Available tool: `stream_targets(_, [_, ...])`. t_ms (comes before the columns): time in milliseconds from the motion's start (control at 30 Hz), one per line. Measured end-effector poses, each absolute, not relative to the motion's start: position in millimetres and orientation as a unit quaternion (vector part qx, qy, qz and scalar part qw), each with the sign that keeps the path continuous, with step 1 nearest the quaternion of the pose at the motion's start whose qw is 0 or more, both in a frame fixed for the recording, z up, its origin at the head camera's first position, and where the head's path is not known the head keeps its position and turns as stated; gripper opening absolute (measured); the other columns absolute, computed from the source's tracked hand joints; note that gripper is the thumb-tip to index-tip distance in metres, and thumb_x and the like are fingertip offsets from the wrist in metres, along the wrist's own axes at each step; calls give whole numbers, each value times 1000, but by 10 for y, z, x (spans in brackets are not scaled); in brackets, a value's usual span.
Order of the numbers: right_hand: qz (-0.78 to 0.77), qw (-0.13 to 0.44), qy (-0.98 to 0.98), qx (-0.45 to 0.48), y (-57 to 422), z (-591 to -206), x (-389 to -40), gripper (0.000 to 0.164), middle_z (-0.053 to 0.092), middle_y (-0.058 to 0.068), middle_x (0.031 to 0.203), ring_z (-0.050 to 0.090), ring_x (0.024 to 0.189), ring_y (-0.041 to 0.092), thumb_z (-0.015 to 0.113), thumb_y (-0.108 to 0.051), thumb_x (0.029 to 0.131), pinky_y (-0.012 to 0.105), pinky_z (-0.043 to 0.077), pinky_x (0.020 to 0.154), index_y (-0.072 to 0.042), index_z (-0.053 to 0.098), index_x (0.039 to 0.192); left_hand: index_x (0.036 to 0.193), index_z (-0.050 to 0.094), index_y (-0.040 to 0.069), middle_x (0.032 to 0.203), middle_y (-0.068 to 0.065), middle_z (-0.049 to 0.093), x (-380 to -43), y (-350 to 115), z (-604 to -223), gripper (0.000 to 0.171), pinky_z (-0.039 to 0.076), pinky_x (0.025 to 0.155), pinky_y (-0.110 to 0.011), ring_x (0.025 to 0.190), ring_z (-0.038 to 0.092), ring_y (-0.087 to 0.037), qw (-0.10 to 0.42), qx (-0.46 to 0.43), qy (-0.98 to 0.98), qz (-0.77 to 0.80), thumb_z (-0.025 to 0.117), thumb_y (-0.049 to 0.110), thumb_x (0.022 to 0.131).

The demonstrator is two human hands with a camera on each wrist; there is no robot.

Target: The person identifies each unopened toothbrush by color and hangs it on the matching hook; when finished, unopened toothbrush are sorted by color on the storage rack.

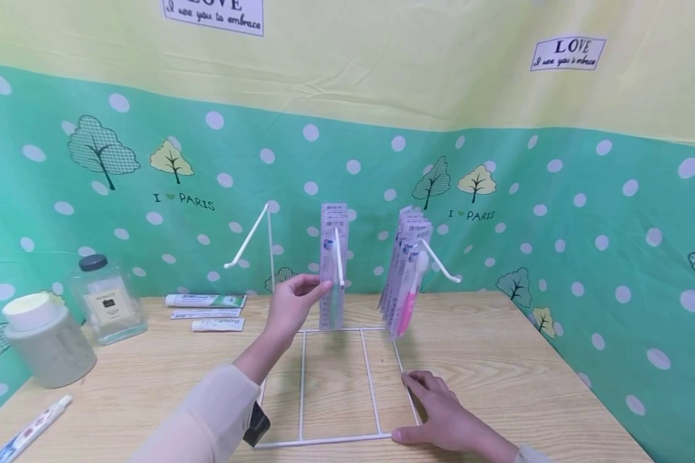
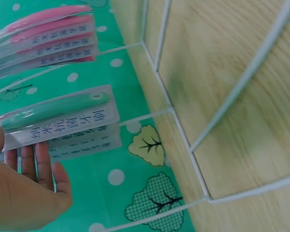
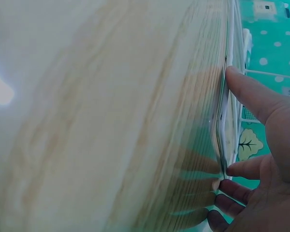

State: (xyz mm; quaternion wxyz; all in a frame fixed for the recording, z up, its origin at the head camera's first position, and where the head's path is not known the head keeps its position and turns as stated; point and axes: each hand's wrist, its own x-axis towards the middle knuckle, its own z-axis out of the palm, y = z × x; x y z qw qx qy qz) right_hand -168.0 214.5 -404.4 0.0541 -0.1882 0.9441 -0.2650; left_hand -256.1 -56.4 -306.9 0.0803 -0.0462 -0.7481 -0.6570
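Observation:
In the head view my left hand (image 1: 292, 305) reaches to the packaged toothbrushes (image 1: 330, 302) hanging on the middle hook of a white wire display rack (image 1: 336, 442). The left wrist view shows a green toothbrush (image 2: 58, 110) in clear, printed packaging, with the thumb on its front and the fingers behind its lower edge. My right hand (image 1: 440, 411) holds the rack's base at the front right corner, thumb at the front bar and fingers along the side bar. Pink packaged toothbrushes (image 1: 405, 302) hang in a stack on the right hook. The left hook (image 1: 246, 238) is bare.
Toothpaste tubes (image 1: 205, 300) lie behind the rack at left. A glass bottle with a black cap (image 1: 110, 305) and a grey jar with a white lid (image 1: 49, 344) stand at far left. A white patterned tube-like item (image 1: 31, 427) lies nearer. Patterned cloth (image 1: 347, 148) hangs behind the table.

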Motion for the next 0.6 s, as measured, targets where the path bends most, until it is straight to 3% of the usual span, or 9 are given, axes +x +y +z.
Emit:
stream_targets(333, [-298,82,935,-176,2187,-4003,-1717,88,31,20,138,29,123,43,63,-56,75,65,31,91,-3,33,139,103,65,13,97,-2,66,-2441,-832,-3181,31,49,81,-33,90,61,-16,127,-75,-803,-577,69,32,80])
stream_targets(500, [-321,30,931,-170,2245,-3919,-1749,71,41,22,131,40,116,44,56,-50,84,63,36,88,-4,39,135,103,65,11,95,-2,67,-2356,-1042,-3185,27,49,80,-34,88,62,-16,171,-90,-845,-499,65,30,84])
stream_targets(600, [-335,-21,931,-144,2295,-3830,-1795,57,49,15,126,48,111,38,55,-46,86,56,43,86,-10,48,129,106,64,12,98,-1,65,-2297,-1186,-3193,30,48,82,-37,91,59,-18,189,-91,-869,-447,61,35,86])
